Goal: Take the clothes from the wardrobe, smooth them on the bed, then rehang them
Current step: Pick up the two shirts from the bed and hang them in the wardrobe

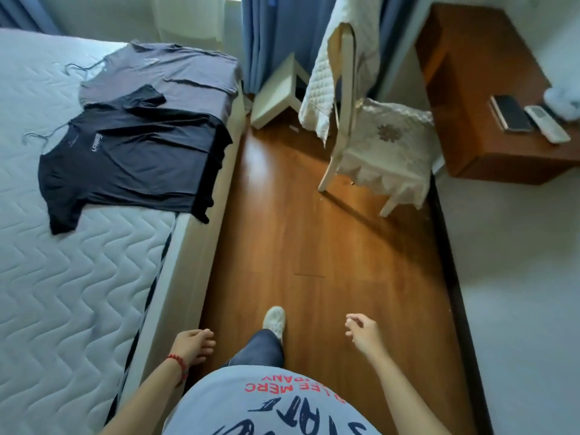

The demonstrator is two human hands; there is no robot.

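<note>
Both the left hand and right hand hang loose, holding nothing. Ahead of the left hand, on the white quilted bed, lie a black T-shirt and, beyond it, a grey T-shirt (both on hangers): laid out, rehanging apparently left.

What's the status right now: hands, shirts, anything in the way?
Left hand and right hand empty. Black shirt and grey shirt flat on bed, hangers in. Chair ahead.
</note>
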